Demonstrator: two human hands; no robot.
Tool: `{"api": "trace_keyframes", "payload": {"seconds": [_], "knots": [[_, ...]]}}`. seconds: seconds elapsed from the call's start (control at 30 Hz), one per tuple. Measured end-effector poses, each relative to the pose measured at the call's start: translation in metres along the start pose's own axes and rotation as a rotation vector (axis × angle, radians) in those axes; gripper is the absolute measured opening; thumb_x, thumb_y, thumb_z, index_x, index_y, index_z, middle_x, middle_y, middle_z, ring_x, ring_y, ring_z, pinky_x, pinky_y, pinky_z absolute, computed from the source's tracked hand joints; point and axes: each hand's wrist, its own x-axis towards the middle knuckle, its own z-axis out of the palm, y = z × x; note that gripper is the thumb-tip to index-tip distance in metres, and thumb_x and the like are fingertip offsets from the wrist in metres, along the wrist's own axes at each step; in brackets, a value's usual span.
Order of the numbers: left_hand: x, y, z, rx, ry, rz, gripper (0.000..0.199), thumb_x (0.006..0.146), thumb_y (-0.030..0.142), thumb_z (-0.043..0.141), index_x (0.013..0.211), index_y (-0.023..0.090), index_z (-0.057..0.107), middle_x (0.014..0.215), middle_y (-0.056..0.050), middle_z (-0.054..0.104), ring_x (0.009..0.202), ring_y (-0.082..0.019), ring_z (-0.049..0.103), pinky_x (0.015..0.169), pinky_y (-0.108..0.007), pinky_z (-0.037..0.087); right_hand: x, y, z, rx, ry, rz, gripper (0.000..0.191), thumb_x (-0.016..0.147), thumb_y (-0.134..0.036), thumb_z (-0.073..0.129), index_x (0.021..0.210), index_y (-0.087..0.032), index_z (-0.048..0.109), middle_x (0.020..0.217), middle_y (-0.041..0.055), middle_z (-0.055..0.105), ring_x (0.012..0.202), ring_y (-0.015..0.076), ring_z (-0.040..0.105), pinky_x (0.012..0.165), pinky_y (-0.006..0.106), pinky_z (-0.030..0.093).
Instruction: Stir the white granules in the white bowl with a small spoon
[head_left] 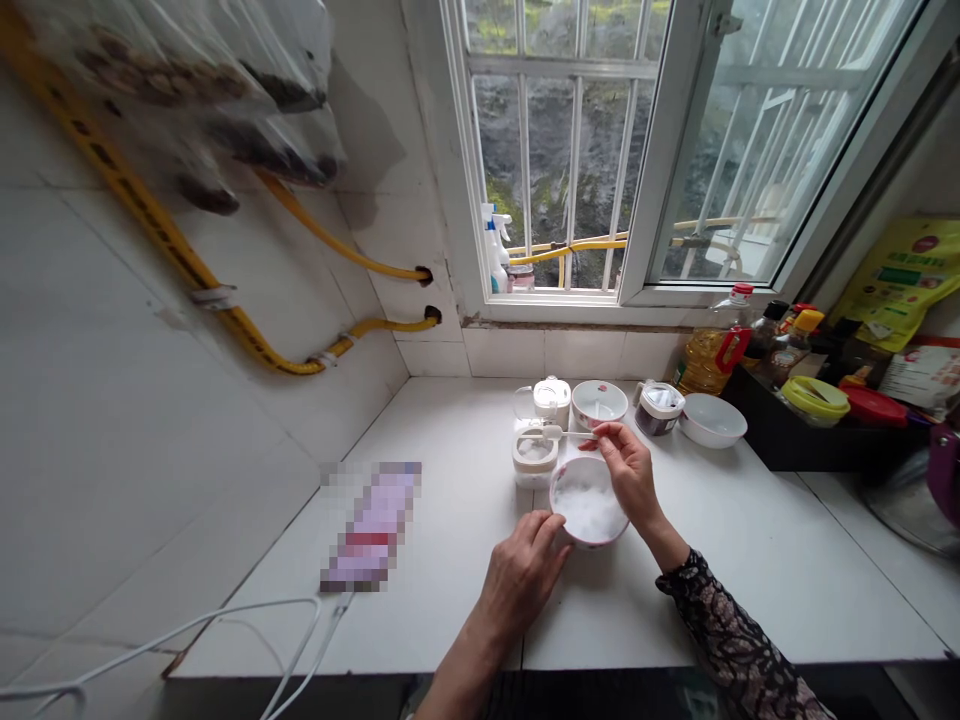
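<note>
My right hand [628, 468] pinches the handle of a small white spoon [553, 433], whose bowl is over the rim of an open seasoning jar [535, 468] with white contents. Below the spoon stands a white bowl [589, 538] holding a white, powdery or grainy heap [589, 508]. My left hand [523, 568] grips this bowl's left rim between thumb and fingers. Behind the open jar is another white-lidded jar [553, 398]. A flower-patterned bowl [599, 403] with a white utensil in it sits to the right of that one.
A jar with dark contents [659, 410] and a white bowl [713, 421] stand at the back right. Beyond them are an oil bottle [709, 350] and a black box [772, 420] of seasonings. A blurred purple object [373, 525] with a white cable lies at left. A barred window [570, 170] is behind.
</note>
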Motion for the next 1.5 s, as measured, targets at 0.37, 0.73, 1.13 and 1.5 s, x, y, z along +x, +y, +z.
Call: {"api": "trace_keyframes", "payload": {"seconds": [0.37, 0.73, 1.13, 1.5], "knots": [[0.0, 0.001, 0.0, -0.001, -0.004, -0.011, 0.021, 0.093, 0.017, 0.049, 0.113, 0.019, 0.05, 0.096, -0.007, 0.064, 0.084, -0.019, 0.065, 0.064, -0.025, 0.056, -0.005, -0.008, -0.008, -0.429, -0.072, -0.434, 0.016, 0.09, -0.018, 0.048, 0.089, -0.022, 0.063, 0.078, 0.0053, 0.073, 0.083, 0.0229, 0.064, 0.088, 0.041, 0.046], [-0.001, 0.001, -0.001, 0.006, -0.014, -0.005, 0.02, 0.095, 0.019, 0.047, 0.115, 0.019, 0.049, 0.096, -0.007, 0.064, 0.085, -0.019, 0.065, 0.064, -0.026, 0.056, -0.005, 0.007, -0.019, -0.66, -0.219, -0.433, 0.016, 0.08, -0.013, 0.049, 0.078, -0.022, 0.062, 0.069, 0.0025, 0.068, 0.069, 0.0205, 0.059, 0.086, 0.04, 0.045], [-0.001, 0.0, -0.001, 0.0, 0.003, 0.007, 0.02, 0.096, 0.02, 0.047, 0.115, 0.018, 0.05, 0.095, -0.007, 0.064, 0.085, -0.019, 0.065, 0.065, -0.026, 0.057, -0.006, 0.008, -0.017, -0.559, -0.237, -0.233, 0.019, 0.076, -0.013, 0.048, 0.07, -0.024, 0.062, 0.063, 0.0006, 0.068, 0.076, 0.0222, 0.059, 0.085, 0.037, 0.044], [-0.001, 0.0, -0.002, 0.012, -0.004, -0.004, 0.02, 0.096, 0.019, 0.045, 0.115, 0.02, 0.05, 0.096, -0.007, 0.064, 0.085, -0.018, 0.066, 0.063, -0.024, 0.056, -0.001, -0.001, -0.02, -0.109, -0.13, 0.199, 0.011, 0.07, -0.025, 0.052, 0.067, -0.021, 0.062, 0.052, -0.0006, 0.065, 0.052, 0.0167, 0.06, 0.059, 0.028, 0.048]]}}
